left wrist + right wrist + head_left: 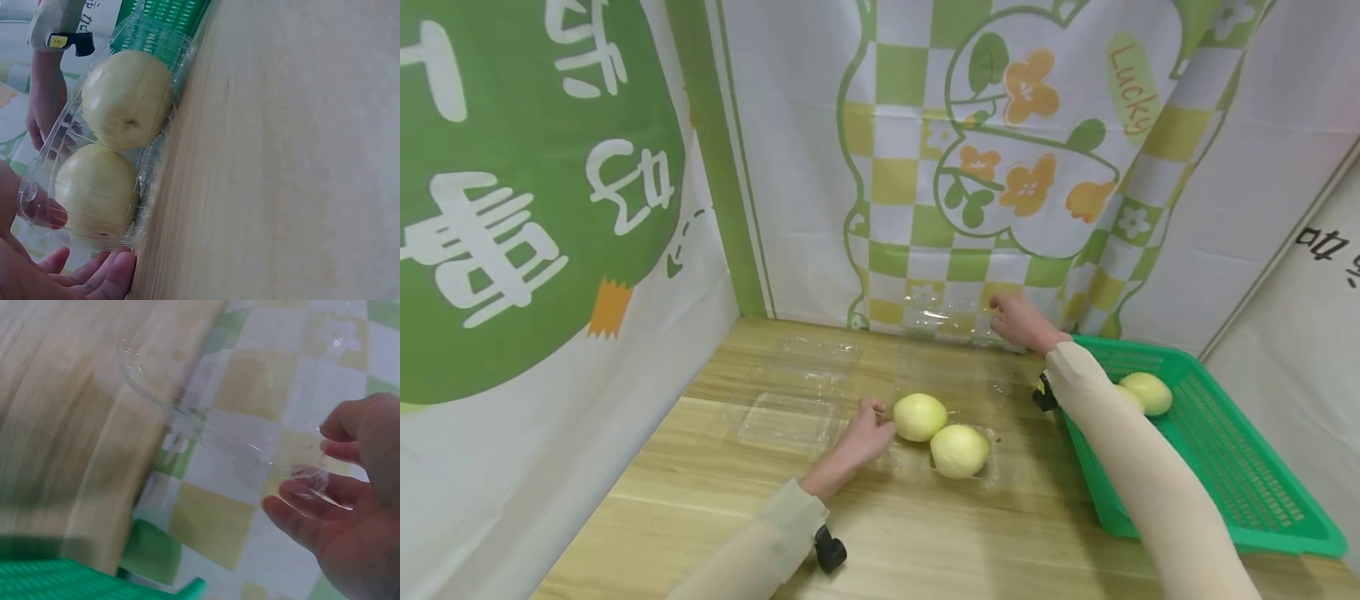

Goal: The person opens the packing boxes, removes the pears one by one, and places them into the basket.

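Observation:
Two pale yellow round fruits that look like pears sit side by side in a clear plastic clamshell box. My left hand is at the box's left end; in the left wrist view its thumb and fingers grip that end around the lower fruit. The box's clear lid stands raised at the back, against the patterned cloth. My right hand holds the lid's right edge, which lies between thumb and fingers in the right wrist view.
A green plastic basket stands on the right, holding more of the yellow fruit. Other clear plastic boxes lie at the left on the wooden table. Printed cloth hangs behind the table's back edge.

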`<state>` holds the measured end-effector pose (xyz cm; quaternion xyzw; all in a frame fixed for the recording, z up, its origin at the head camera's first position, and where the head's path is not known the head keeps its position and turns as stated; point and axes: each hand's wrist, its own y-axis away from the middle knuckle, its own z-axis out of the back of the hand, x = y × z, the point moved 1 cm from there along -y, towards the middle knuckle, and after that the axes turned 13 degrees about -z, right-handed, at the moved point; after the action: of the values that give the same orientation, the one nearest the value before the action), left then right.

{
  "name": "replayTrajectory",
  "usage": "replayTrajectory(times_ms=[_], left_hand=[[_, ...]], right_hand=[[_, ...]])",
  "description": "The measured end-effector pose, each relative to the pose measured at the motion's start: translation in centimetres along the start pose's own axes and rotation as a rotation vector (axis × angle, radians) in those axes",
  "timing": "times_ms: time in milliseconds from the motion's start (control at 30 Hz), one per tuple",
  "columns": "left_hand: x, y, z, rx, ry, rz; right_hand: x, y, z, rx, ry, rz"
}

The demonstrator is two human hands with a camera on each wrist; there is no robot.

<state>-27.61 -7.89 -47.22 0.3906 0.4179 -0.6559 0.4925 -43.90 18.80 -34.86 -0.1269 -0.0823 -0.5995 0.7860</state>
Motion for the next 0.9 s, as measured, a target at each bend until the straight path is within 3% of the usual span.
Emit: replayTrajectory(times_ms=[133,367,500,667,900], left_hand=[[-0.1,0.0,0.1,0.010,0.015,0.005],[-0.1,0.2,0.2,0.023,-0.013,-0.001],[0.0,0.2,0.1,0.028,-0.021,0.004],[-0.2,0.4,0.1,0.043,-0.016,0.002],[-0.5,0.2,0.2,0.054,-0.001,0.005]], right_hand=[[-0.3,-1.0,-1.3,0.082,-0.008,-0.073],[-0.9,-2.1,-3.9,0.040,0.087,-0.044],[-1.2,-2.0,-4.6,0.054,0.070,-0.050],[-1.5,-1.5,-4.4,0.091,0.074,-0.035],[-1.2,-0.3,-2.5,0.163,0.074,-0.050]])
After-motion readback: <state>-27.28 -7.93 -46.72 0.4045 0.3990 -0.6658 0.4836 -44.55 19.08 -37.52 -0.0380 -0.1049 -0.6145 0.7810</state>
